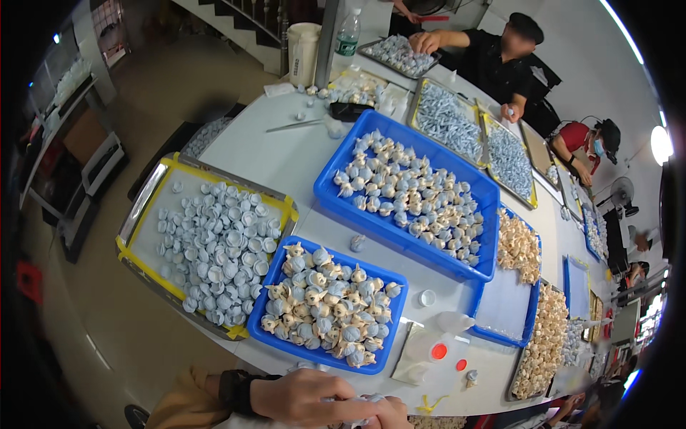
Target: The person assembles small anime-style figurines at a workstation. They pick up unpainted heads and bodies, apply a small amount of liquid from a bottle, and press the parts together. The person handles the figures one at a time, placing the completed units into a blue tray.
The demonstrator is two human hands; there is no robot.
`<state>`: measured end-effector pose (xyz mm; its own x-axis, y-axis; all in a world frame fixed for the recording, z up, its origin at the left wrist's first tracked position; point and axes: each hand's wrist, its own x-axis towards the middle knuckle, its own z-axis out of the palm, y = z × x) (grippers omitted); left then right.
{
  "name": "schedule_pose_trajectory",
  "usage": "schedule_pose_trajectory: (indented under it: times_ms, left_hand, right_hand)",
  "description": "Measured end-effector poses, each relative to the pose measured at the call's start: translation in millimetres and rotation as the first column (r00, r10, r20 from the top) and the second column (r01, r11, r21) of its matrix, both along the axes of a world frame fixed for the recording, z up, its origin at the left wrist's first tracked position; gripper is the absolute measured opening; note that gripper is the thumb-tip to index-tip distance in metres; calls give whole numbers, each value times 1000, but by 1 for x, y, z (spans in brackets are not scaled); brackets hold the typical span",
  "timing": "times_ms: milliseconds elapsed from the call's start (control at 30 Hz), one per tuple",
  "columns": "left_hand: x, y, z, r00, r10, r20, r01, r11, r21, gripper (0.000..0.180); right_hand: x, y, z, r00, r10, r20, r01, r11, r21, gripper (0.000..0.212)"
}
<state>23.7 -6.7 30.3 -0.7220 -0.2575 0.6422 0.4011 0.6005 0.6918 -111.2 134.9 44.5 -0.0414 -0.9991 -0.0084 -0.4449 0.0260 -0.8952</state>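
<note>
Pale blue at the fingertips: pinching a small piece (366, 402) in the left grip (304, 399), up against the right grip (391, 413). Cannot make out its shape, mostly covered; cannot tell the right grip's closure, cropped by the lower edge. Held just short of a blue tray (307, 351) of figurines (325, 307) on the white tabletop (243, 143).

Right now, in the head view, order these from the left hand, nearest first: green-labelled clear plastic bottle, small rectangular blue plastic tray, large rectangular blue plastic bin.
1. Small rectangular blue plastic tray: just beyond the left hand.
2. Large rectangular blue plastic bin: past the tray, farther right.
3. Green-labelled clear plastic bottle: past the bin, near the picture's top.
</note>
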Motion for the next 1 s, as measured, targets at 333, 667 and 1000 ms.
schedule_pose_trajectory:
  times_ms: [333,667,1000]
  left_hand:
    - [15,-7,16,993,-83,83,-35,465,885,47]
    - [18,-17,31,940,-300,-160,207,135,969,52]
    - [17,-17,28,934,-314,-171,180,-2,984,67]
  right_hand:
    - [4,3,-4,952,-184,245,225,962,-154,20]
    - [12,5,-5,908,-197,369,254,961,-111,19]
    - [4,3,-4,981,-152,124,174,967,-187,16]
